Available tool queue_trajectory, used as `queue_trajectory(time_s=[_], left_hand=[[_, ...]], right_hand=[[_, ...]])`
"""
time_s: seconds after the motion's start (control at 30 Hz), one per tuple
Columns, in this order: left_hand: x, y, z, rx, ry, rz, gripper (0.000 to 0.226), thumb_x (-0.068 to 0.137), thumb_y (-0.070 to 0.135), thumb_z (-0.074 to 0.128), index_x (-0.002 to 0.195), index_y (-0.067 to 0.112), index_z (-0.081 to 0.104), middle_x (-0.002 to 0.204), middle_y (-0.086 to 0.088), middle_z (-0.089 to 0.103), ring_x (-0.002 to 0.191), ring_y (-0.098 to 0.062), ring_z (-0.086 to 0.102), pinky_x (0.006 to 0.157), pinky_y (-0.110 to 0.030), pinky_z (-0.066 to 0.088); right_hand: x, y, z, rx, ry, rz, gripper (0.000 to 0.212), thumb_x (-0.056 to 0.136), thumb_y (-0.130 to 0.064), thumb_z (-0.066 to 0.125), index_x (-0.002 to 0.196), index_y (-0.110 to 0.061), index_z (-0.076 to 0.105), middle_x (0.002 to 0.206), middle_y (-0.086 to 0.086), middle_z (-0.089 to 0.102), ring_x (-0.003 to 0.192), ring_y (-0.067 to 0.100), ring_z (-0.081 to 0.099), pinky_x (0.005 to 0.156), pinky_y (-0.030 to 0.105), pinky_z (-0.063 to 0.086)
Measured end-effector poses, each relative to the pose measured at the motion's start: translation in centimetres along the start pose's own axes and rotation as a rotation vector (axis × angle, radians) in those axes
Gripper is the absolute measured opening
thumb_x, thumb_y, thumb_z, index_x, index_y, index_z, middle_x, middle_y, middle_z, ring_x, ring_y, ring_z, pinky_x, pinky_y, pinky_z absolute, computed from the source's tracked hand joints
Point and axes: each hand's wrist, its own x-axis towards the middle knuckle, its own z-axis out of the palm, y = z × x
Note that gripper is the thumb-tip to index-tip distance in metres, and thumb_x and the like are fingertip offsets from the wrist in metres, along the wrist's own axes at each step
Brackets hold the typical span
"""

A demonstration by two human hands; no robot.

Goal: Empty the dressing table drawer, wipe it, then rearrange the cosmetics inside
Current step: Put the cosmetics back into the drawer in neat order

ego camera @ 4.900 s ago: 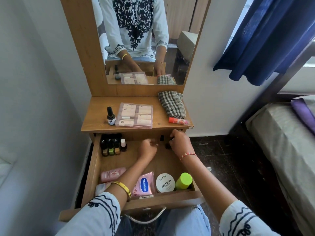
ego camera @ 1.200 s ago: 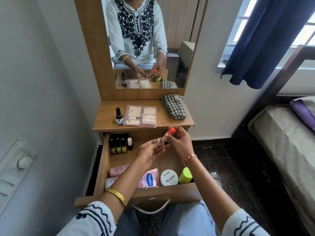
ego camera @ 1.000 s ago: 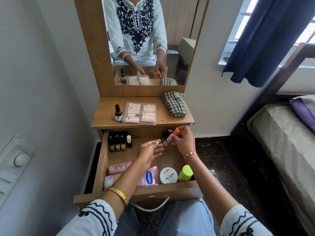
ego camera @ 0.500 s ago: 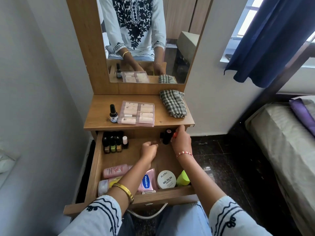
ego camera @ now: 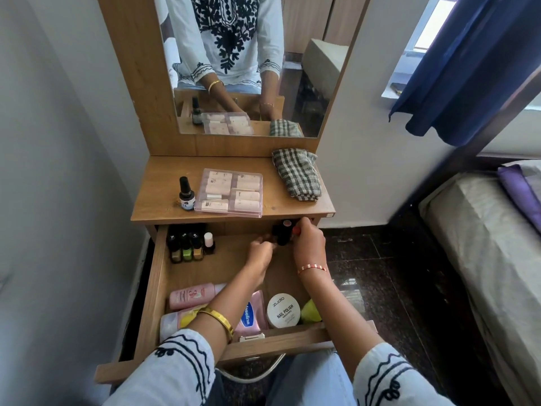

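Head view: looks down on an open wooden drawer (ego camera: 158,276) pulled out from under the dressing table top (ego camera: 164,197).
Drawer, far right corner: a few dark tubes (ego camera: 281,234) stand upright close together, and an orange-capped tube (ego camera: 296,230) sits against them.
Right hand (ego camera: 308,244): reaches into that corner with fingers curled round the orange-capped tube, pinching it beside the dark tubes.
Left hand (ego camera: 260,254): lies just left of the right hand, fingers bent toward the foot of the dark tubes; whether it grasps anything cannot be told.
Drawer, far left corner: a cluster of small nail polish bottles (ego camera: 187,244) stands upright, with a white-capped bottle (ego camera: 208,243) at its right end.
Drawer, near edge: a pink tube (ego camera: 193,294) lies on its side, a pink Vaseline bottle (ego camera: 251,315) lies partly under the left forearm, a round white nail polish remover tub (ego camera: 283,310) sits to its right, and a lime-green cap (ego camera: 310,312) shows in the near right corner.
Table top: a small dark bottle (ego camera: 186,194) stands just beside a clear plastic case (ego camera: 231,191) of pale items; a checked cloth (ego camera: 297,177) lies bunched at the right.
Behind: a mirror (ego camera: 248,68) reflects the person's arms and the table top.
Right side: a blue curtain (ego camera: 468,68) hangs by the window, and a bed (ego camera: 483,230) stands near the table.
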Motion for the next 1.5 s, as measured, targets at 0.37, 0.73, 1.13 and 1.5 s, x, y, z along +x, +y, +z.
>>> queue_trajectory(time_s=[0.37,0.73,1.13,1.5], left_hand=[[0.0,-0.1,-0.1,0.016,-0.004,0.007,0.031,0.085,-0.008,0.041,0.075,0.019,0.05,0.073,-0.001,0.053,0.064,-0.012,0.044,0.06,-0.024,0.033],[-0.5,0.1,0.2,0.033,-0.01,0.011,0.029,0.087,-0.005,0.043,0.072,0.019,0.047,0.07,0.0,0.05,0.062,-0.012,0.044,0.056,-0.025,0.03],[-1.2,0.4,0.1,0.037,-0.006,0.018,0.028,0.087,-0.004,0.044,0.073,0.02,0.049,0.071,0.0,0.051,0.063,-0.011,0.045,0.056,-0.024,0.03],[-2.1,0.5,-0.5,0.049,-0.006,0.001,0.024,0.089,-0.001,0.042,0.082,0.02,0.05,0.075,0.002,0.051,0.067,-0.01,0.046,0.058,-0.023,0.032]], right_hand=[[0.1,0.4,0.2,0.02,0.051,0.005,0.013,0.088,-0.002,0.05,0.09,0.004,0.061,0.097,0.018,0.061,0.086,0.03,0.057,0.066,0.017,0.03],[-0.1,0.7,-0.3,0.049,0.074,-0.007,0.016,0.082,0.005,0.052,0.091,-0.001,0.064,0.094,0.013,0.062,0.083,0.024,0.057,0.07,0.018,0.037],[-0.2,0.7,-0.7,0.056,0.075,-0.014,0.019,0.082,0.004,0.053,0.094,-0.002,0.066,0.096,0.015,0.064,0.087,0.027,0.059,0.076,0.025,0.042],[0.0,0.4,-1.1,-0.165,-0.02,-0.127,0.014,0.089,-0.003,0.044,0.09,-0.001,0.058,0.097,0.015,0.06,0.086,0.033,0.059,0.067,0.035,0.044]])
